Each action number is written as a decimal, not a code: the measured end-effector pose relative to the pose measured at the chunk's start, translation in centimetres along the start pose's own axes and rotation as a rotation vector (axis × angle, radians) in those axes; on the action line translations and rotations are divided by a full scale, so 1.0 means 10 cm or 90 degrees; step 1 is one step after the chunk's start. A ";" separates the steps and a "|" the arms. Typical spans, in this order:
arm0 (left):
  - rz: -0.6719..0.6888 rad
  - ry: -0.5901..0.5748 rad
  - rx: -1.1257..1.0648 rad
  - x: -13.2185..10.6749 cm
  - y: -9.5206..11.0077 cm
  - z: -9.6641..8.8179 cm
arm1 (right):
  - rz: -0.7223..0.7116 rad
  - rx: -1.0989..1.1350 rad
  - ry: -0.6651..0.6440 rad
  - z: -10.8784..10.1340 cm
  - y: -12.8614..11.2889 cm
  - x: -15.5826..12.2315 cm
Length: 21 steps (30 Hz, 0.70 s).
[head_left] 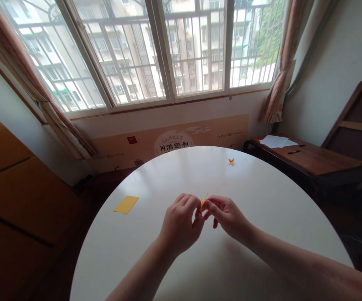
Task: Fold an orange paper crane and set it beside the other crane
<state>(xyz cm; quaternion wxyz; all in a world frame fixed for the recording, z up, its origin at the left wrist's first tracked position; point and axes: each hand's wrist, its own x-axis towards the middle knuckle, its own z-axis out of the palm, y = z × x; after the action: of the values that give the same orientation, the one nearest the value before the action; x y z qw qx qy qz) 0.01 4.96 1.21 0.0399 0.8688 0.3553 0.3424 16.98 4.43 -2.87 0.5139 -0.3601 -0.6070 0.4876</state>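
Note:
Between my two hands, above the middle of the white round table [130, 263], is a small folded piece of yellow paper [204, 202] with a thin point sticking up. My left hand [182, 221] pinches it from the left, its fingers curled and partly hiding it. From the right, my right hand [226, 212] grips the same paper between thumb and forefinger, the other fingers bent beneath. A finished-looking orange and yellow origami crane [231, 161] stands near the far edge. Flat on the table's left side lies yellow square paper [127, 205], perhaps a stack.
Beyond the table, a printed cardboard panel [174, 142] leans below a barred window [193, 50]. To the right, a low wooden side table [328, 161] carries white papers [278, 141] and a dark pen-like object [293, 152]. A wooden cabinet [20, 188] is at left.

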 end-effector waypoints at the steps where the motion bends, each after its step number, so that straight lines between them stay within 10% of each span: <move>1: 0.018 -0.003 0.009 0.00 0.00 -0.01 | 0.001 0.005 -0.002 0.01 -0.01 0.00; 21: 0.021 -0.014 -0.133 0.00 -0.04 -0.01 | 0.123 0.093 -0.018 0.01 -0.11 0.02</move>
<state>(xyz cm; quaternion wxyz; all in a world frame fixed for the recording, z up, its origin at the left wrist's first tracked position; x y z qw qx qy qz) -0.27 5.21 1.18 0.1286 0.8694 0.3030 0.3685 16.90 4.27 -1.74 0.4807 -0.3714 -0.5399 0.5826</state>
